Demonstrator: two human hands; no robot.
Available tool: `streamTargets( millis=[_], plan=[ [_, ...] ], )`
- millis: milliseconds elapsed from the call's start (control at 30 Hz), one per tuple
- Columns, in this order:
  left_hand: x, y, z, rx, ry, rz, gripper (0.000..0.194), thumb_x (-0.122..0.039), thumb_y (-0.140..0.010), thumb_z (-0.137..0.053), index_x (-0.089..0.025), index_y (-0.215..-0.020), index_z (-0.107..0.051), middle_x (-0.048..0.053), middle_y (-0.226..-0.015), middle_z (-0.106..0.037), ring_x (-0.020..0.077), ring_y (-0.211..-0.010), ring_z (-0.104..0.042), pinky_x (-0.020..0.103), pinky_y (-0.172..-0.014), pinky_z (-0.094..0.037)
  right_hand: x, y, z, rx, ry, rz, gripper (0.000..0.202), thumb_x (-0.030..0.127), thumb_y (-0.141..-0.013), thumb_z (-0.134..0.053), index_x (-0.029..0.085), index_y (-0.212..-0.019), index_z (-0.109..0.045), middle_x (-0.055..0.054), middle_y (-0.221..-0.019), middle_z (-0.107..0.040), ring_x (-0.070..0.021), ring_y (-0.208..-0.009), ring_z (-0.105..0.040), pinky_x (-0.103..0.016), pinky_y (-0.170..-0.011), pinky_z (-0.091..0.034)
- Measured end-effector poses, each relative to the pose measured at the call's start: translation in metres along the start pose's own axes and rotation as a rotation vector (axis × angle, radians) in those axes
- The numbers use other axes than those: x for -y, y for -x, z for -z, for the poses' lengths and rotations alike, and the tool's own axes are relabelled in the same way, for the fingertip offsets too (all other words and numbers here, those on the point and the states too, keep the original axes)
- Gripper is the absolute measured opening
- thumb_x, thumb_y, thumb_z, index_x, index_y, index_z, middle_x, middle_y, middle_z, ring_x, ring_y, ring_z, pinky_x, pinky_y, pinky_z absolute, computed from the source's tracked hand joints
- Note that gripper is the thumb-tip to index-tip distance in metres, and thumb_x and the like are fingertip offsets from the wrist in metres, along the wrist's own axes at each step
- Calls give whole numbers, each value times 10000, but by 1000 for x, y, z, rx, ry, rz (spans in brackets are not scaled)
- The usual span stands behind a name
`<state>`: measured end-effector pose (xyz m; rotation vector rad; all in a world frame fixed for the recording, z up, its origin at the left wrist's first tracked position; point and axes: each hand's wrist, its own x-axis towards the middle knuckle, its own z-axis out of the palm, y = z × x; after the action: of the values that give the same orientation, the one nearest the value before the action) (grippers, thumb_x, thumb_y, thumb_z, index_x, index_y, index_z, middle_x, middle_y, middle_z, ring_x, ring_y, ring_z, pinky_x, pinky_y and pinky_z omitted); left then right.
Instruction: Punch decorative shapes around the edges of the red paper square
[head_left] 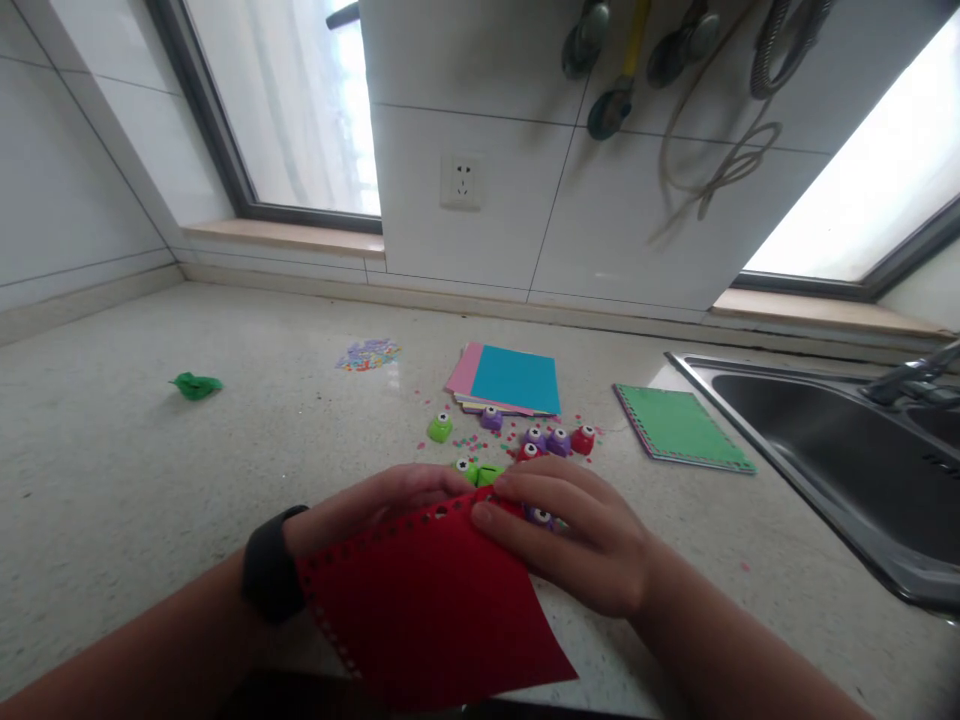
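Note:
A red sheet of paper (450, 600) hangs tilted toward me, with small shapes punched along its top and left edges. My right hand (577, 530) pinches its top edge near the right corner between thumb and fingers. Behind that edge, my left hand (405, 490) curls around a green craft punch (489, 475), which is turned so its dark slot shows; the paper hides part of the grip. Close by stand a red punch (530, 453) and several purple ones, including a purple punch (541, 517) partly behind my right hand.
Stacked coloured paper (517, 380) lies farther back, with punched confetti (472, 443) before it. Green punched sheets (682, 425) lie right, beside the steel sink (810, 440). Pastel confetti (369, 354) and a crumpled green piece (196, 386) lie left. A tiled wall bounds the counter.

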<state>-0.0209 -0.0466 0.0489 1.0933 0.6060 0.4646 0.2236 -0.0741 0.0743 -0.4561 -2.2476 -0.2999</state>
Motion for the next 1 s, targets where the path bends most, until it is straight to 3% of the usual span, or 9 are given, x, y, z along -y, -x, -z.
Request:
streamTargets(
  millis=[133, 200, 300, 600, 1000],
  plan=[
    [-4, -2, 9, 93, 112, 84, 467, -532, -687, -845, -201, -995, -730, 59, -971, -751, 180, -848, -684, 272, -785, -510, -3, -1, -2, 1, 13, 45, 183, 103, -970, -589, 125, -1071, -741, -78, -958, -714, -198, -925, -670, -329, -818, -614],
    [-2, -5, 13, 66, 69, 137, 395, -379, -603, -938, -189, -877, -726, 8, -816, -735, 114, -691, -647, 206, -662, -471, -4, 0, -2, -1, 13, 69, 173, 88, -944, -621, 112, -1066, -742, -85, -940, -719, -213, -930, -678, -340, -816, -620],
    [-2, -8, 16, -11, 30, 164, 268, -274, -631, -931, -178, -769, -722, -17, -710, -716, 87, -606, -612, 188, -596, -440, -4, 1, 0, 29, -13, 66, 180, 81, -934, -622, 100, -1079, -728, -104, -947, -737, -230, -957, -695, -352, -816, -634],
    [-9, -5, 12, -54, -8, 123, 151, -252, -690, -896, -203, -778, -783, -11, -742, -752, 91, -650, -628, 170, -589, -452, -9, 8, 0, 39, -114, 18, 182, 98, -981, -529, 121, -1102, -664, -128, -1006, -749, -230, -1013, -711, -364, -857, -640],
    [-12, -4, 10, -61, -76, 104, 132, -301, -720, -866, -213, -783, -791, 18, -771, -779, 133, -661, -673, 203, -583, -520, -8, 12, -3, 60, -136, 10, 205, 90, -964, -561, 131, -1138, -662, -130, -1047, -749, -230, -1031, -715, -376, -879, -634]
  ],
)
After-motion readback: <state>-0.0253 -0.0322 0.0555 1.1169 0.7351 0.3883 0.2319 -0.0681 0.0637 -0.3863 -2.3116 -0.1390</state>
